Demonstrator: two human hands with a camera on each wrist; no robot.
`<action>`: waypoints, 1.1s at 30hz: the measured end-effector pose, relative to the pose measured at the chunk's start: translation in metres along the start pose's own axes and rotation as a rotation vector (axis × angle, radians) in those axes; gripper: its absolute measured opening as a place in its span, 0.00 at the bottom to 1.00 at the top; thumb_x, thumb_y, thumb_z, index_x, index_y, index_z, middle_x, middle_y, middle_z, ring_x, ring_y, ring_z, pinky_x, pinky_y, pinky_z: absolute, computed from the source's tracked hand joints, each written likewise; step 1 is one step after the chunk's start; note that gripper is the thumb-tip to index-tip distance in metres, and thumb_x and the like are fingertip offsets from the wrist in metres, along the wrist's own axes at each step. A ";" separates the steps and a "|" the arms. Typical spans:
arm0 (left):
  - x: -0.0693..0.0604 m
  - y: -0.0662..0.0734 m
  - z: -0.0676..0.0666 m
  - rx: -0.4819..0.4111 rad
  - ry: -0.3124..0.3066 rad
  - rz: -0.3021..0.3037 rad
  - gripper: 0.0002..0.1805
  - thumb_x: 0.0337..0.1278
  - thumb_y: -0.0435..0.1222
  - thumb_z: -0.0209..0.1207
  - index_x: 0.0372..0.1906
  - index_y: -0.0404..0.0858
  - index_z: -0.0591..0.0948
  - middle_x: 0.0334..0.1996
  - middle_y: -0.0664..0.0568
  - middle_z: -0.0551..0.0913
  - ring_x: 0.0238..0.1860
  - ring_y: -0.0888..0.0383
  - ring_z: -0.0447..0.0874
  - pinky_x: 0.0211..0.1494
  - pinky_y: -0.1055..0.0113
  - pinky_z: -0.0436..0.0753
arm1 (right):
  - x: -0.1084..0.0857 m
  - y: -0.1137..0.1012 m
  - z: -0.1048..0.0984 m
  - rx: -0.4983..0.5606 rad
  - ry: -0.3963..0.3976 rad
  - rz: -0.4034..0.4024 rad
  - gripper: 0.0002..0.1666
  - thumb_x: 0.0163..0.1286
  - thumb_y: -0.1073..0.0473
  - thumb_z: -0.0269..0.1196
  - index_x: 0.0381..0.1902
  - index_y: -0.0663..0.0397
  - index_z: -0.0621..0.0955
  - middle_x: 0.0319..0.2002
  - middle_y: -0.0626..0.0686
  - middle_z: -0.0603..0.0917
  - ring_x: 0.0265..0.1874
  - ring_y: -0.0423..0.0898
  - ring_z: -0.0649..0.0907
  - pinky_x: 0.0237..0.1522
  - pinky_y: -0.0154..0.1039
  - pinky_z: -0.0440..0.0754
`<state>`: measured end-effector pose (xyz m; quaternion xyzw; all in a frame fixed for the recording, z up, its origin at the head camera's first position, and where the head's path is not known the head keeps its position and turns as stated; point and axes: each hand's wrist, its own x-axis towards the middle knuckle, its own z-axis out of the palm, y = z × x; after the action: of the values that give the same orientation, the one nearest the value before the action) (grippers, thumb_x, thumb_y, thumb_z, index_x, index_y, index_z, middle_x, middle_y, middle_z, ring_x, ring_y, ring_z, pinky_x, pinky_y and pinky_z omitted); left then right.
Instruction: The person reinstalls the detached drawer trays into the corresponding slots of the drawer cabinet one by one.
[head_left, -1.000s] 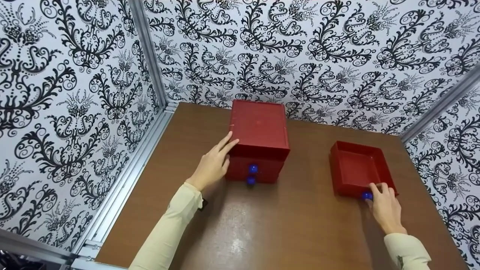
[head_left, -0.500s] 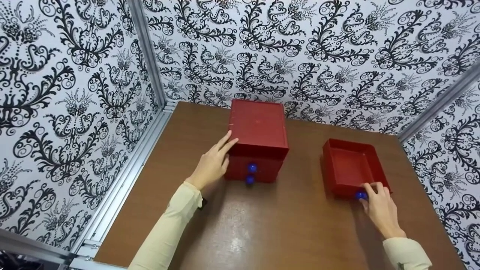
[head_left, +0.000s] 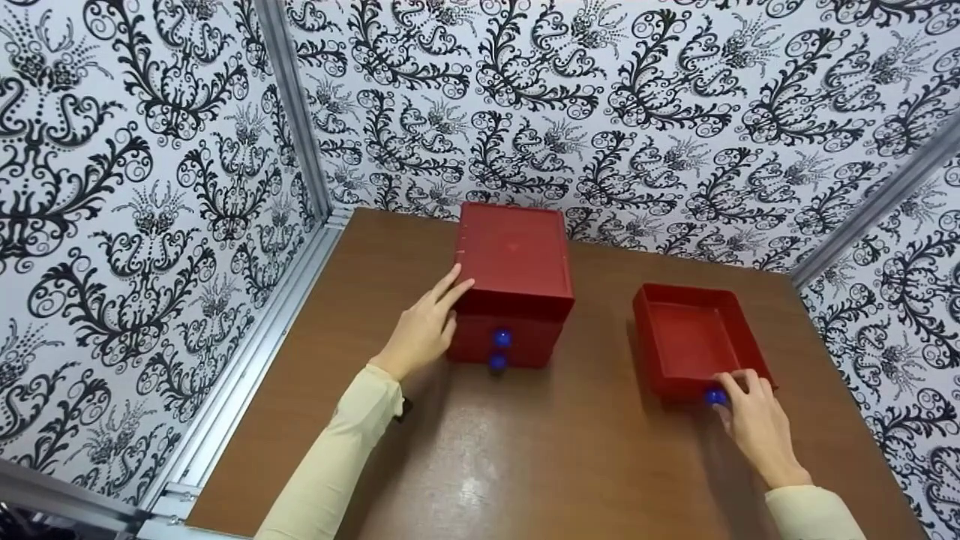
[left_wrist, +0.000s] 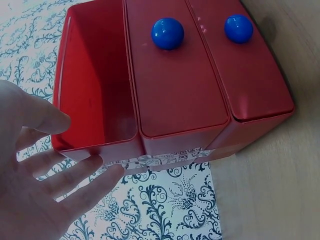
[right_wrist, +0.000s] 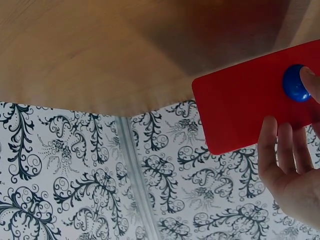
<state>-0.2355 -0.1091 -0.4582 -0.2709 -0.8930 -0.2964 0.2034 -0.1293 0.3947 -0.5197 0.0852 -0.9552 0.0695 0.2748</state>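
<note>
A red drawer cabinet [head_left: 513, 247] stands at the back middle of the table, its top slot hollow in the left wrist view. Below that slot are two closed drawers, each with a blue round knob [left_wrist: 167, 34]. My left hand [head_left: 416, 334] rests on the cabinet's left side near the front top edge, fingers extended. To the right, my right hand [head_left: 757, 427] holds a separate red drawer [head_left: 679, 388] by its front. The thumb lies at its blue knob [right_wrist: 296, 83] and the other fingers reach over the front's upper edge. Nothing lies inside this drawer.
The brown wooden table [head_left: 480, 457] extends in front of the cabinet and between it and the drawer. Patterned panels [head_left: 480, 105] rise behind and at both sides. A metal rail [head_left: 247, 360] runs along the left table edge.
My right hand has shifted slightly left, bringing the drawer nearer to the cabinet. The left hand has stayed against the cabinet.
</note>
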 end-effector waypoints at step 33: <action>-0.001 -0.001 0.002 0.013 -0.014 -0.022 0.33 0.60 0.28 0.55 0.72 0.47 0.70 0.77 0.50 0.65 0.59 0.45 0.81 0.41 0.47 0.84 | -0.019 -0.060 -0.048 0.019 0.128 -0.176 0.22 0.53 0.56 0.76 0.48 0.48 0.85 0.42 0.56 0.81 0.35 0.55 0.81 0.31 0.52 0.78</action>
<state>-0.2355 -0.1086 -0.4610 -0.2617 -0.8992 -0.2908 0.1959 -0.0770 0.3474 -0.4840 0.1665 -0.9239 0.0594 0.3395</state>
